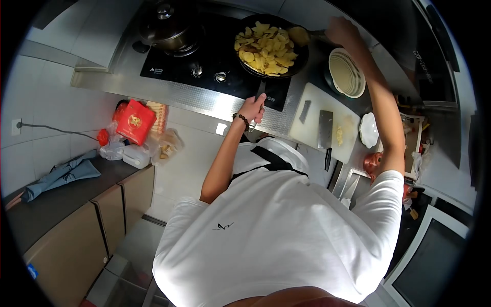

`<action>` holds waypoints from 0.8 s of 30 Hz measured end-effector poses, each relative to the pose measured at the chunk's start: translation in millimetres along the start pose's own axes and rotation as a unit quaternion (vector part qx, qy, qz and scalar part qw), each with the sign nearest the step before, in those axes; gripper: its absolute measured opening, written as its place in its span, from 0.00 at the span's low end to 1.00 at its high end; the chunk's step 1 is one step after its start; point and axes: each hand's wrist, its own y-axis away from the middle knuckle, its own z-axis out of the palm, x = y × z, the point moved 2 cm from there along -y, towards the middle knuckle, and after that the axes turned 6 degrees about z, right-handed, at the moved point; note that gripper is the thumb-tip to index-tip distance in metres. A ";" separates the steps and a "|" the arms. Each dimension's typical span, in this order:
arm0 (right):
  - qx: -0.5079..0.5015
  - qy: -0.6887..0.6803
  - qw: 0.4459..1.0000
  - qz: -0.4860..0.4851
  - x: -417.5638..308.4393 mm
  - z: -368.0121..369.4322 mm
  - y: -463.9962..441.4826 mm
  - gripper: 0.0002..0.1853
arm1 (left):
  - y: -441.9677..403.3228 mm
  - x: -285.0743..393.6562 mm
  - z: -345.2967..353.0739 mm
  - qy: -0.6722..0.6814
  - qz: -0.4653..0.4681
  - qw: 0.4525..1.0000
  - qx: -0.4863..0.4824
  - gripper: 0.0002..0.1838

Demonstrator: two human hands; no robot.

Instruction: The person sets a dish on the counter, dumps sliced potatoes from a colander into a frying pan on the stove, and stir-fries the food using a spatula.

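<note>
A dark frying pan (305,57) sits on the cooktop at top centre, heaped with thin yellow slices (266,47) that look like potato. My left hand (252,109) is closed around the pan's handle, a beaded bracelet at its wrist. At the upper right, my right hand (341,31) grips the handle of a spatula (298,36). The spatula's broad brownish head rests at the pan's right side, against the slices. Below my right forearm stands a pale ribbed colander (347,73).
A lidded pot (171,30) stands on the left burner. On the counter, a white cutting board (310,123) bears a cleaver (325,129), its handle past the front edge. A white scalloped dish (369,130) lies to its right. Bags and a red box (135,121) crowd the left side.
</note>
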 end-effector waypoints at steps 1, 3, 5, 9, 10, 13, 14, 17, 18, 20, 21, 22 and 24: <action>0.001 -0.002 1.000 0.001 0.6 1.1 -11.3 0.11 | 0.3 0.3 0.0 0.014 -0.004 1.000 0.002 0.22; 0.000 0.003 1.000 0.013 -2.8 6.0 -33.3 0.11 | 0.7 1.5 -0.2 0.012 -0.003 1.000 0.004 0.22; -0.025 0.002 0.999 0.027 -7.4 14.6 -50.4 0.11 | 4.5 3.9 4.3 0.017 0.002 1.000 0.020 0.21; -0.120 -0.027 0.991 0.057 0.2 39.5 -77.8 0.10 | 2.7 1.8 3.7 0.022 0.002 1.000 0.019 0.21; -0.156 -0.042 0.984 0.069 8.4 49.2 -84.7 0.10 | 1.9 1.6 1.8 0.019 0.001 1.000 0.021 0.21; -0.298 -0.105 0.940 0.130 44.8 78.3 -99.1 0.09 | 0.2 1.4 -1.1 -0.010 0.012 1.000 0.008 0.22; -0.359 -0.136 0.908 0.167 59.9 88.7 -102.8 0.09 | -0.6 2.2 -1.7 -0.007 0.013 1.000 0.010 0.22; -0.551 -0.267 0.724 0.318 103.2 123.8 -94.8 0.09 | 0.6 5.5 -3.6 -0.025 0.012 1.000 0.005 0.23; -0.598 -0.314 0.641 0.364 111.4 131.2 -82.6 0.09 | 3.5 9.0 -3.5 -0.043 0.015 0.999 0.004 0.23; -0.628 -0.428 0.515 0.397 123.6 154.3 -51.4 0.11 | 6.0 12.1 -4.9 -0.057 0.020 0.998 0.001 0.23; -0.632 -0.479 0.459 0.400 126.2 171.8 -36.3 0.13 | 6.2 12.9 -6.1 -0.064 0.014 0.998 -0.005 0.23; -0.627 -0.491 0.473 0.376 117.3 174.2 -22.8 0.15 | 6.1 14.3 -7.5 -0.072 0.010 0.997 -0.009 0.23; -0.625 -0.499 0.490 0.348 92.6 185.1 -5.6 0.18 | 4.9 15.3 -8.7 -0.061 0.004 0.998 -0.012 0.23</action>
